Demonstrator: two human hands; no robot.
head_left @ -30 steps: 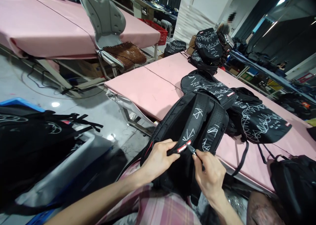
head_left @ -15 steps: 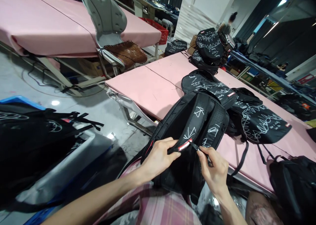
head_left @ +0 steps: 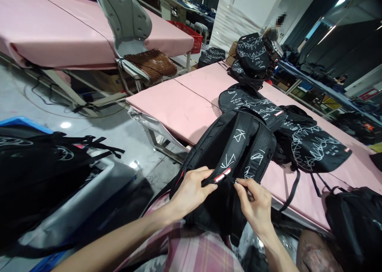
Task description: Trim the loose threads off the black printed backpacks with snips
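A black backpack [head_left: 205, 144] leans from my lap against the table edge, its back panel and white-marked straps towards me. With thumb and fingers, my left hand [head_left: 195, 186] pinches the lower end of the left shoulder strap [head_left: 231, 152], beside its red-and-white label [head_left: 222, 175]. Just right of that label, my right hand [head_left: 253, 200] is closed on a small dark pointed tool [head_left: 235, 181] that looks like thread snips. Most of the tool is hidden by the fingers and lost against the black fabric.
More black backpacks [head_left: 319, 144] with white line drawings lie along the pink table [head_left: 179, 105]. A filled bin [head_left: 119, 172] stands at my left. Beyond are a grey chair [head_left: 128, 21], another pink table [head_left: 59, 33] and a person [head_left: 271, 33]. Another backpack [head_left: 355, 216] is at the right.
My right hand has moved slightly left and down, and its tool shows less now. The left hand keeps its pinch on the strap.
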